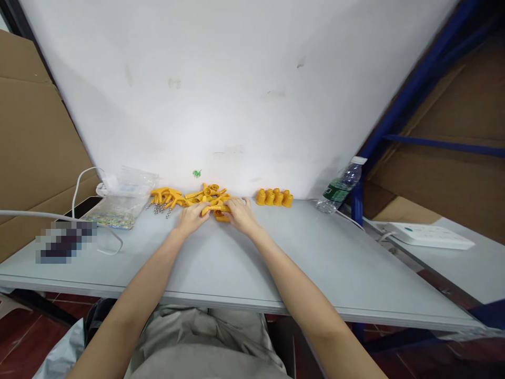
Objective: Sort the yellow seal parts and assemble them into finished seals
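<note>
Between my two hands is a long yellow plastic piece point(215, 208), held level a little in front of a loose pile of similar yellow parts point(213, 190). My left hand point(192, 217) is closed on its left end. Around its right end, the fingers of my right hand point(240, 215) are closed. Left of the pile lie several yellow handle-like pieces point(165, 196) with small metal bits point(158, 208) at their lower ends. Several yellow cup-shaped parts point(274, 198) stand in a tight group right of my right hand. Small details of the held piece are too small to tell.
On the left are a clear plastic bag point(126, 202), a dark flat device point(87, 206) and a white cable point(74, 192). A plastic bottle point(340, 188) leans at the right against a blue frame point(357, 202). A white power strip point(430, 235) sits farther right. Behind rises a white board point(244, 105).
</note>
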Demonstrator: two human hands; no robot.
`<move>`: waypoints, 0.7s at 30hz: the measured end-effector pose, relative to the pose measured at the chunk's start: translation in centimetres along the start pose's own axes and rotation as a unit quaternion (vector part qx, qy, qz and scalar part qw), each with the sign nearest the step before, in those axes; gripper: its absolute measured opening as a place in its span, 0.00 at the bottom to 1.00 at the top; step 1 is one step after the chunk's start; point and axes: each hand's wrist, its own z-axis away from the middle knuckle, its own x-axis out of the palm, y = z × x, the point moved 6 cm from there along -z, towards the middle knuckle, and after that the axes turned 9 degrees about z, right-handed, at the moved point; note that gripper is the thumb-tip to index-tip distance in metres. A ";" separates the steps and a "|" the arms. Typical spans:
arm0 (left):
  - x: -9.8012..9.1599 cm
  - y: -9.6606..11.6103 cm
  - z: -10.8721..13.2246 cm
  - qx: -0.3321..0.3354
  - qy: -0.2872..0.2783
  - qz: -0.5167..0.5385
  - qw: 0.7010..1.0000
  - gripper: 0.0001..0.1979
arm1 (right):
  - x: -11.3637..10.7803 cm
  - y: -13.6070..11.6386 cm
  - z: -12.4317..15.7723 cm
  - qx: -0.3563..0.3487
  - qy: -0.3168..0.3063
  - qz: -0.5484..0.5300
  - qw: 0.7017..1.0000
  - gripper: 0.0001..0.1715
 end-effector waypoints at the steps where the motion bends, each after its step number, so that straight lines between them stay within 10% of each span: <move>1: 0.0 0.0 0.0 -0.003 0.003 0.002 1.000 0.14 | -0.1 0.0 0.0 0.002 0.009 0.005 1.000 0.09; 21: -0.9 -0.9 -0.1 -0.060 0.008 -0.003 0.998 0.14 | 0.9 1.7 0.3 0.029 0.004 0.015 0.999 0.14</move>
